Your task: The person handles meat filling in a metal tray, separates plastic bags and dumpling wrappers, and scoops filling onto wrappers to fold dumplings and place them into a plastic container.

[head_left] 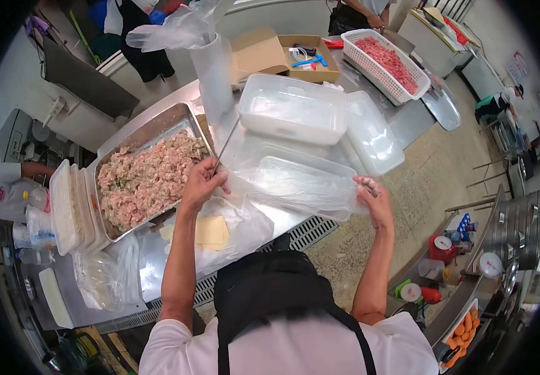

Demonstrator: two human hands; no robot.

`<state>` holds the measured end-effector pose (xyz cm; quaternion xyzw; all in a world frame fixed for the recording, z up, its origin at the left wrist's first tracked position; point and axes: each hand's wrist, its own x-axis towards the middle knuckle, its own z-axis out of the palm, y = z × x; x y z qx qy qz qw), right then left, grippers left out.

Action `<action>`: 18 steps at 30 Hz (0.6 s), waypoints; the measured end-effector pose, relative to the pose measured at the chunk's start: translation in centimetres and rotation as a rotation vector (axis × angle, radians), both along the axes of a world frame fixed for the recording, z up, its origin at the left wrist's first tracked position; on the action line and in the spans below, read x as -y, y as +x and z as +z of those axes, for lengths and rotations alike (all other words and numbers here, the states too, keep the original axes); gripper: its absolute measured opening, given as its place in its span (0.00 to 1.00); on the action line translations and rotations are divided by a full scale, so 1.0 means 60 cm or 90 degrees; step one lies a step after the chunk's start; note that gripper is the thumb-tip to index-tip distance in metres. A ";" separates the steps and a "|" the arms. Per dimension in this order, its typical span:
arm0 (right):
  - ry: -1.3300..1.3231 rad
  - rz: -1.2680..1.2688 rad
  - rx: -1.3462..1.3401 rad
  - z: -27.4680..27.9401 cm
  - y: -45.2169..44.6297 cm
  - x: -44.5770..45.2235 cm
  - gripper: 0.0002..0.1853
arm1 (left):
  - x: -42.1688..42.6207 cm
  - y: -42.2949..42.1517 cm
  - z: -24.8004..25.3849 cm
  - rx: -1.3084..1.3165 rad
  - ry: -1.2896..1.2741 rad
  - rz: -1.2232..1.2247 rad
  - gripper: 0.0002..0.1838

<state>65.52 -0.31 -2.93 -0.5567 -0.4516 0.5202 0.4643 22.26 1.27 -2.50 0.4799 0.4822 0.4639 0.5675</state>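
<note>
My left hand (204, 182) is closed around a thin metal stick (228, 140) that points up and away; its far end looks plain, and its kind is unclear. Beside these fingers begins a clear plastic sheet (295, 197), and whether they grip it too is hard to see. At the sheet's other end, my right hand (375, 199) pinches the edge. The sheet lies over a clear plastic tub (338, 169) on the metal table. Left of my left hand, a steel tray (185, 114) holds minced meat (148, 178) with green bits. Wrappers (212, 232) lie below my left wrist.
Farther back are an empty-looking plastic box (292, 128), a lid (375, 134), a cardboard box (304, 74) and a white basket (351, 56) of red meat. A bin of plastic bags (210, 69) stands upright. Stacked tubs (70, 206) sit left. Other people work nearby.
</note>
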 end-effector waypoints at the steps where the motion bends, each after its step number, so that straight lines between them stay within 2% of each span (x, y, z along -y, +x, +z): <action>1: -0.023 -0.012 0.030 0.003 -0.008 0.000 0.11 | -0.011 0.003 -0.012 -0.004 0.032 0.014 0.07; 6: 0.037 -0.123 0.125 -0.039 -0.027 -0.015 0.07 | -0.036 -0.008 -0.037 -0.007 0.035 0.030 0.07; 12: 0.082 -0.202 0.056 -0.036 -0.048 0.004 0.07 | -0.056 -0.011 -0.072 -0.086 0.081 0.029 0.08; 15: 0.101 -0.218 0.049 -0.045 -0.059 0.010 0.07 | -0.071 0.009 -0.085 -0.034 0.119 0.061 0.09; 17: 0.113 -0.238 0.043 -0.044 -0.065 0.015 0.07 | -0.086 0.019 -0.112 0.117 0.119 0.025 0.13; 18: 0.092 -0.234 0.020 -0.037 -0.068 0.021 0.07 | -0.087 0.028 -0.116 0.119 0.118 0.021 0.13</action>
